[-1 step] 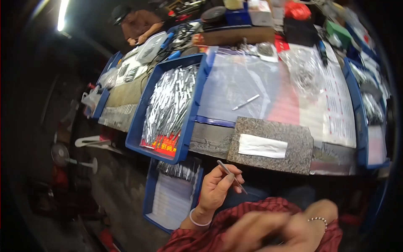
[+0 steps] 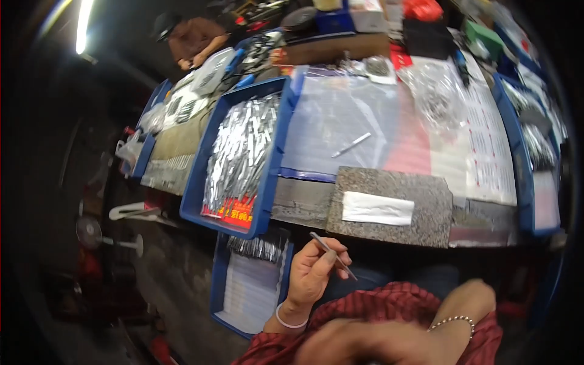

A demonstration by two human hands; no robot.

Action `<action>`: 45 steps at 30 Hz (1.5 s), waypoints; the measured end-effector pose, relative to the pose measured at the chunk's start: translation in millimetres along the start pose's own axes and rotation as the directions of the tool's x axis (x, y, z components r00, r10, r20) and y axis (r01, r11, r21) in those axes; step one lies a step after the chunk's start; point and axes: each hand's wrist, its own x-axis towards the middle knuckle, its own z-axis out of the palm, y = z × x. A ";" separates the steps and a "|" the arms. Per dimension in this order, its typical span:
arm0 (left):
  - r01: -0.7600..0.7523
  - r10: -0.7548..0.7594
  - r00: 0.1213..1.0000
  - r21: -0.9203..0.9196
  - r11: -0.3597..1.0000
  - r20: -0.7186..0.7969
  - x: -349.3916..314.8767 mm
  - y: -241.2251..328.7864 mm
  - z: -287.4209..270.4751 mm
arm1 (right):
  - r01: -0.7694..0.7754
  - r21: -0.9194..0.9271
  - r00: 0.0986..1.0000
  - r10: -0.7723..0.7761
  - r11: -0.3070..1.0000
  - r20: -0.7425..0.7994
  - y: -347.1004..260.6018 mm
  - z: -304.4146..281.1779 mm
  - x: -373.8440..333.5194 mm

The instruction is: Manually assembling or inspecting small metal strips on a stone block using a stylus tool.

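A slim, grey metal piece (image 2: 330, 252), long and narrow, is pinched between the thumb and fingers of my left hand (image 2: 309, 274), just in front of the bench edge. Its exact kind is too small to make out. Low in the picture, close to my red striped shirt, my right hand (image 2: 365, 348) is smeared by motion and partly cut off, so its fingers and anything in them cannot be read. Beyond my left hand, a folded white cloth or paper (image 2: 378, 208) lies on a speckled stone slab (image 2: 426, 228).
Left of the slab stands a blue bin (image 2: 260, 226) full of shiny metal strips (image 2: 243, 149). Below it is a second blue bin (image 2: 219, 298). One bright metal strip (image 2: 351, 145) lies on plastic sheeting (image 2: 316, 115). Another person (image 2: 198, 39) sits far left.
My right hand has shifted left and slightly down, showing more of its wrist. My left hand keeps its pinch on the metal piece. The whole view has shifted slightly.
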 end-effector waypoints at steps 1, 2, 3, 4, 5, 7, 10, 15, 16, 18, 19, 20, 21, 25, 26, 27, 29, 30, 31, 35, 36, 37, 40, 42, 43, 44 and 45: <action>-0.016 0.016 0.999 -0.003 1.000 -0.034 -3.4 -1.4 -2.3 | 0.000 0.011 1.000 0.000 1.000 0.008 -5.7 3.0 3.6; -0.012 0.011 0.999 -0.015 1.000 -0.038 -1.6 -2.1 -0.4 | -0.096 0.141 0.994 0.088 0.985 0.060 -6.7 4.2 9.4; -0.002 0.001 0.998 -0.011 1.000 -0.059 -1.3 -4.7 3.2 | -0.203 0.262 0.975 0.169 0.943 0.145 -8.8 2.0 16.0; -0.021 0.022 0.997 0.007 1.000 -0.071 -1.1 -3.3 3.3 | -0.378 0.251 0.915 0.318 0.891 0.247 -13.2 2.3 24.9; -0.034 0.035 0.997 0.018 0.999 -0.075 -0.6 -1.7 5.5 | -0.377 0.273 0.912 0.305 0.885 0.273 -14.0 3.4 26.9; -0.065 0.066 0.990 0.008 0.998 -0.123 -4.6 5.5 5.8 | -0.393 0.191 0.886 0.314 0.900 0.341 -14.5 4.7 38.1; -0.026 0.026 0.993 0.007 1.000 -0.112 5.4 -0.7 1.3 | -0.231 0.156 0.960 0.199 0.960 0.199 -2.1 4.1 39.5; -0.083 0.085 0.985 0.020 0.996 -0.147 -5.6 7.0 -10.2 | -0.056 -0.024 0.961 0.060 0.998 0.269 9.5 20.3 43.0; -0.078 0.079 0.986 0.013 0.997 -0.147 -6.6 5.4 -8.9 | -0.010 -0.005 0.927 0.011 1.000 0.374 11.0 18.9 44.2; -0.074 0.075 0.986 0.012 0.997 -0.146 -6.0 -2.5 -8.0 | 0.048 -0.019 0.893 -0.034 0.999 0.448 25.9 12.7 40.9; -0.049 0.049 0.990 -0.002 0.999 -0.135 -3.4 -6.4 -6.7 | 0.225 0.033 0.913 -0.223 0.974 0.341 31.2 7.0 31.8; -0.019 0.017 0.992 -0.013 1.000 -0.128 -1.3 -10.3 -4.2 | 0.400 0.070 0.888 -0.405 0.914 0.218 33.5 2.6 22.8; -0.021 0.018 0.993 -0.023 1.000 -0.120 0.2 -11.1 -3.9 | 0.396 0.083 0.884 -0.404 0.915 0.235 28.0 -5.0 22.3; -0.041 0.036 0.992 -0.037 0.998 -0.119 4.5 -9.5 3.7 | 0.306 0.175 0.915 -0.340 0.936 0.218 11.2 -27.8 15.2; -0.052 0.046 0.995 -0.065 0.997 -0.088 5.6 -9.0 5.7 | 0.306 0.111 0.936 -0.320 0.946 0.150 6.6 -28.6 12.4; -0.061 0.056 0.997 -0.094 0.994 -0.054 7.1 -7.9 8.3 | 0.300 0.042 0.950 -0.302 0.953 0.078 1.7 -29.6 8.5; -0.005 0.003 1.000 -0.222 0.975 -0.008 3.9 -0.5 18.5 | 0.276 -0.101 0.957 -0.284 0.956 -0.065 -5.2 -36.1 -1.7; 0.012 -0.013 1.000 -0.203 0.979 -0.005 -1.0 1.5 21.7 | 0.129 -0.146 0.992 -0.130 0.981 0.009 7.5 -57.4 -4.3; -0.042 0.024 0.995 -0.198 0.979 -0.094 -10.6 0.2 28.4 | -0.071 -0.005 0.984 0.069 0.997 -0.166 16.8 -67.3 -9.1; 0.353 -0.211 0.724 -0.090 0.931 0.657 15.5 -3.8 57.7 | -0.370 -0.370 0.833 0.129 0.852 -0.537 71.9 -97.3 -5.8; 0.292 -0.153 0.736 -0.106 0.950 0.660 19.0 -13.4 68.4 | -0.143 -0.457 0.894 -0.084 0.878 -0.441 93.3 -97.2 -12.6; 0.320 -0.178 0.730 -0.100 0.942 0.660 23.4 -13.0 66.8 | -0.213 -0.448 0.881 -0.028 0.868 -0.473 89.3 -97.4 -18.0; 0.257 -0.174 0.845 -0.098 0.961 0.506 33.9 -6.7 56.8 | -0.218 -0.581 0.876 -0.106 0.784 -0.471 57.7 -103.4 -36.1; 0.148 -0.034 0.922 -0.271 0.951 0.385 37.7 -6.8 49.3 | -0.206 -0.578 0.844 -0.155 0.790 -0.513 42.0 -129.7 -37.7; 0.101 -0.014 0.913 -0.191 0.976 0.408 40.8 0.0 49.2 | -0.228 -0.497 0.742 -0.181 0.837 -0.645 30.8 -143.6 -31.7; 0.066 -0.002 0.893 -0.126 0.990 0.450 46.4 10.7 58.1 | -0.327 -0.674 0.692 -0.318 0.663 -0.648 14.3 -167.8 -26.0; 0.188 -0.146 0.865 -0.041 0.981 0.479 45.6 26.2 67.7 | -0.305 -0.733 0.650 -0.429 0.609 -0.627 6.8 -199.0 -16.9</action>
